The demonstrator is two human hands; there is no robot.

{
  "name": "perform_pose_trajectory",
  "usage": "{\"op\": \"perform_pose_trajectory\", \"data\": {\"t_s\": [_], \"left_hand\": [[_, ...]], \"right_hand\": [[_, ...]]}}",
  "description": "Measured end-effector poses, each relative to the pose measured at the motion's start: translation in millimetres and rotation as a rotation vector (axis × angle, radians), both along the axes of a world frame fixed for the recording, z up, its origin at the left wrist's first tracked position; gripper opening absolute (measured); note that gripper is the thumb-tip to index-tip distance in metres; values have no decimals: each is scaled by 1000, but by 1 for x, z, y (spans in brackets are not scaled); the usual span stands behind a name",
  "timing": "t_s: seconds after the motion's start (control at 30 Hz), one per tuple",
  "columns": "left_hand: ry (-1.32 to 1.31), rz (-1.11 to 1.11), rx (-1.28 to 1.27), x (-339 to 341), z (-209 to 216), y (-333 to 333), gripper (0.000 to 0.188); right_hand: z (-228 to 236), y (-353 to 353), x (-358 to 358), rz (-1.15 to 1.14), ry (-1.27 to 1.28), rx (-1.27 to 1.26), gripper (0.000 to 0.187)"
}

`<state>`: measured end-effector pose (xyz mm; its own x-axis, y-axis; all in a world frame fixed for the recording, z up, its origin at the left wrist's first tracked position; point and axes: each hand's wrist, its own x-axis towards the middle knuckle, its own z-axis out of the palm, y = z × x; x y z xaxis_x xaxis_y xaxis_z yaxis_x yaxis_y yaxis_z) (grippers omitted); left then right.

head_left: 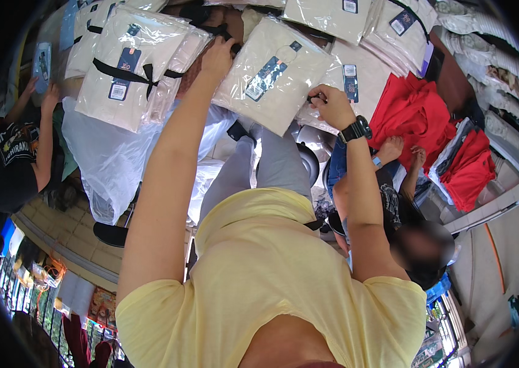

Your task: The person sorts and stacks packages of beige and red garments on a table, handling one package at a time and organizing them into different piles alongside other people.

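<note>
Before me, a cream garment folded in a clear plastic bag (284, 70) lies tilted, a dark blue tag showing on its front. My left hand (216, 58) is at its far left corner, fingers closed on a black strip (235, 48). At the bag's right edge my right hand (334, 107) is closed, pinching a piece of black strip (317, 98). Whether both pieces belong to one strip is hidden beneath the bag. To the left, a similar stack of bagged garments (167, 49) is tied round with a black strip (121, 75).
More bagged cream garments (327, 18) lie at the back and right. A co-worker at the right has hands by red cloth (409, 113); another person at the left holds a small package (42, 64). Clear plastic sheeting (109, 159) hangs off the left front edge.
</note>
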<state>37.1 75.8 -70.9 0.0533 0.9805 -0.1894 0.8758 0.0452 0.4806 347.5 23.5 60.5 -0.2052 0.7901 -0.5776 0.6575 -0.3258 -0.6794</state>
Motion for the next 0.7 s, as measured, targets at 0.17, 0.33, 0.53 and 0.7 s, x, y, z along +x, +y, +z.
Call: {"op": "perform_pose_trajectory", "data": {"t_s": [0.17, 0.33, 0.53, 0.7], "left_hand": [[171, -114, -54, -23, -5, 11, 27], [195, 301, -116, -9, 47, 23, 20], [-1250, 701, 42, -5, 55, 12, 18], [-624, 325, 69, -18, 21, -15, 41]], "right_hand": [[11, -16, 8, 145, -137, 98, 24], [26, -32, 37, 222, -412, 107, 26], [50, -30, 30, 286, -486, 63, 20], [44, 20, -10, 192, -292, 507, 16]]}}
